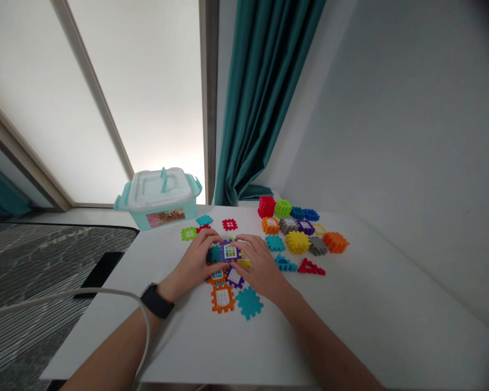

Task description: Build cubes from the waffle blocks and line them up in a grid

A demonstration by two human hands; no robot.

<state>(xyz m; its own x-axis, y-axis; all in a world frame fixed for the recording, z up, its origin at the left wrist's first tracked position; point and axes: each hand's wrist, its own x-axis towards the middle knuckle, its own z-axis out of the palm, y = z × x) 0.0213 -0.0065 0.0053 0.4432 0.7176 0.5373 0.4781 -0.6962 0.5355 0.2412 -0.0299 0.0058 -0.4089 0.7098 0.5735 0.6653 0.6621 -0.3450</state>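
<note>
Between my two hands is a small structure of interlocking plastic building tiles (230, 251), with a purple window tile facing up and teal and yellow tiles at its sides. My left hand (198, 255), with a dark watch on the wrist, grips its left side. My right hand (261, 263) holds the right side, fingers curled over the edge. Just below the hands lie an orange window tile (217, 275) and a purple window tile (235, 278), partly hidden. Nearer me are another orange tile (223, 298) and a flat teal tile (249, 303).
Stacked tiles in several colours stand to the right, among them a yellow stack (297, 243) and a red triangle piece (311, 267). A lidded turquoise box (163, 198) sits at the back left. A pale cable (106, 290) crosses before my left wrist.
</note>
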